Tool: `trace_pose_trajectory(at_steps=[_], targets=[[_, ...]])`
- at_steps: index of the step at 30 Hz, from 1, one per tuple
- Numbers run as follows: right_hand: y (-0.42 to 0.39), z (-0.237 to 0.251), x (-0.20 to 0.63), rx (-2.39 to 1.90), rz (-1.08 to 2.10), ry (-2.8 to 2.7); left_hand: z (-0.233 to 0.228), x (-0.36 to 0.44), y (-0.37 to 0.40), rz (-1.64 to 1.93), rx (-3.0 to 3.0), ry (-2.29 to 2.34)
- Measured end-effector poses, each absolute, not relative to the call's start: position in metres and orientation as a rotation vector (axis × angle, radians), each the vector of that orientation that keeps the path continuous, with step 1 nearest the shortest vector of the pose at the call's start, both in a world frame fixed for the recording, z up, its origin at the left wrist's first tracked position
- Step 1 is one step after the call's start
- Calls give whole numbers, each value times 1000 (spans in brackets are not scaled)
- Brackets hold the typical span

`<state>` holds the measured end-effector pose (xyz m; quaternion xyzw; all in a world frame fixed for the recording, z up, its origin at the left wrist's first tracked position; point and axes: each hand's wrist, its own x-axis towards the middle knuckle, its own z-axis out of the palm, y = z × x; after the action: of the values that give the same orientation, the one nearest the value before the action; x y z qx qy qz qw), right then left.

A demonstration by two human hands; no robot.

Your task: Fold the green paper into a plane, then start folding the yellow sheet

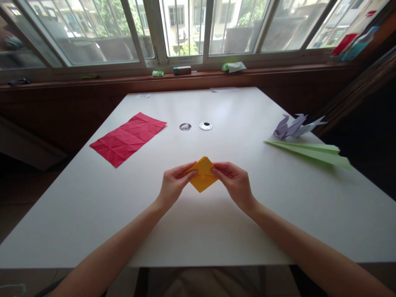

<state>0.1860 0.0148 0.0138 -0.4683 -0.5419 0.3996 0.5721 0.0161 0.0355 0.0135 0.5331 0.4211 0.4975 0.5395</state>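
White table (93, 206). On it: creased red paper sheet (128, 138), two small round discs (195, 126), purple origami figure (295, 126), green paper plane (309, 152).

Daylit indoor scene lit from behind, with wide-angle distortion.

Strong daylight is admitted through the windows (185, 29) at the far side, where the view outside is washed out and overexposed. A pale sheen is cast across the far half of the white table (93, 206). Soft shadows are thrown toward the viewer beneath the hands and the green paper plane (309, 152). The wooden sill and side areas are left dark. Straight window frames are bent outward at the edges, and the corners are slightly blurred.
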Motion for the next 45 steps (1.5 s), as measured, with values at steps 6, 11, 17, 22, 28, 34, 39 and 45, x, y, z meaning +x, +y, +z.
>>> trace_pose_trajectory(at_steps=[6, 11, 17, 22, 28, 34, 39, 45], targets=[[15, 18, 185, -1087, 998, -1203, 11, 18, 35, 1179, 1165, 982], [16, 18, 186, -1093, 1034, -1174, 12, 18, 35, 1180, 1131, 962], [16, 17, 187, -1083, 1076, -1166, 12, 18, 35, 1160, 1102, 954], [16, 19, 187, -1099, 1083, -1171, 11, 18, 34, 1147, 1095, 947], [15, 20, 188, -1103, 1101, -1155, 10, 18, 33, 1144, 1092, 943], [15, 19, 188, -1091, 1101, -1150, 9, 19, 33, 1162, 1089, 940], [16, 19, 187, -1105, 1118, -1165, 13, 19, 32, 1116, 1131, 938], [13, 18, 186, -1166, 1096, -1265, 15, 19, 30, 999, 1263, 970]])
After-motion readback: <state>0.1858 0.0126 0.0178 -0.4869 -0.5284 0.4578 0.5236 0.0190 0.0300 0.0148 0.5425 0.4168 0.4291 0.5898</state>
